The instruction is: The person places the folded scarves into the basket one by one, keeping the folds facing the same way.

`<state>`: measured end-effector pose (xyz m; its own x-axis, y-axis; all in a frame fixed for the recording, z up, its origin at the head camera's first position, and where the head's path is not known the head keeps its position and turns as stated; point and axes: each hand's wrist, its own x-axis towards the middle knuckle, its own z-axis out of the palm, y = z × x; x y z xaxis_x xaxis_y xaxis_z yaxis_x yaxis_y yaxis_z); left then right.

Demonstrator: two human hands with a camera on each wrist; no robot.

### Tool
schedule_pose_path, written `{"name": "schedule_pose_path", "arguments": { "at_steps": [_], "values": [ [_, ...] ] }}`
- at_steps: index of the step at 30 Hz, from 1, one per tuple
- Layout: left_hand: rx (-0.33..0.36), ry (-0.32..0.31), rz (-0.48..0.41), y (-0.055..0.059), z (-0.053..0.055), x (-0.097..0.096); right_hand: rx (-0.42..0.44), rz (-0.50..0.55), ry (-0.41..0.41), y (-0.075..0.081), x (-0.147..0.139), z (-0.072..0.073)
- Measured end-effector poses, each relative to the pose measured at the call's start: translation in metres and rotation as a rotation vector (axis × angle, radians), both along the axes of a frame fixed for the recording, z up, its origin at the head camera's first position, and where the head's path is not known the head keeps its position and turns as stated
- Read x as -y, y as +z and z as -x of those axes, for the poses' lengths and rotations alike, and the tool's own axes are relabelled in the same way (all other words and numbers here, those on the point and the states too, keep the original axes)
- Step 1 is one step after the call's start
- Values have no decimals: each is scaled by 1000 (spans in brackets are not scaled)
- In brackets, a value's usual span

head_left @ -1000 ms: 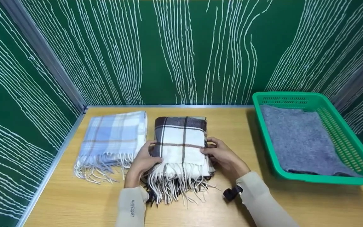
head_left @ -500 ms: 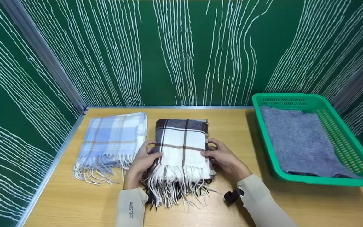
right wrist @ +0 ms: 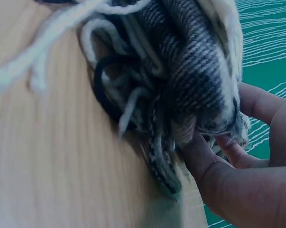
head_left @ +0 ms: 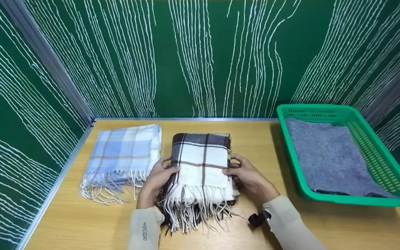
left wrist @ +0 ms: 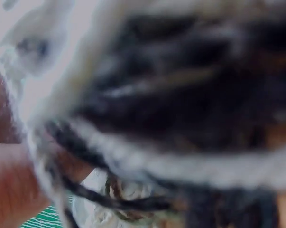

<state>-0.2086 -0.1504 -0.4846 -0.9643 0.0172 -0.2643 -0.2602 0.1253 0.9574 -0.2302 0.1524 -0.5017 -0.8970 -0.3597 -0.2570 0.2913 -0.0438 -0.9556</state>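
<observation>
A folded brown-and-white plaid scarf (head_left: 201, 163) lies mid-table with its fringe toward me. At its left side my left hand (head_left: 156, 178) holds the edge, thumb on top and fingers down the side. Opposite, my right hand (head_left: 250, 177) grips the right edge the same way. In the right wrist view the thumb and fingers of the right hand (right wrist: 247, 175) pinch the folded layers of the scarf (right wrist: 195, 76). Blurred fringe (left wrist: 195, 166) fills most of the left wrist view, partly hiding the left hand (left wrist: 19, 180).
A folded light blue plaid scarf (head_left: 125, 149) rests on the wooden table (head_left: 82, 225) at left, close to my left hand. On the right stands a green basket (head_left: 292, 152) with a grey cloth (head_left: 328, 156) in it. Green walls (head_left: 189, 69) with white wavy lines enclose the table.
The brown-and-white scarf has slid slightly toward me between both hands. Both hands keep their hold. The whole view has shifted a little; the blue scarf and basket appear unmoved.
</observation>
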Motion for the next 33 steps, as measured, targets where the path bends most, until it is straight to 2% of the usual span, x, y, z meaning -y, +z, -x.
{"name": "schedule_pose_path", "arguments": {
  "at_steps": [8,16,33],
  "values": [
    [27,-1,-28,-1,-2,-1,13,-14,6,-2,-2,-2],
    [7,11,-63,-4,-3,0,2,29,23,-2,-1,-5],
    [-53,-4,-116,7,-8,-10,-40,-2,-22,20,-11,-14]
  ]
}}
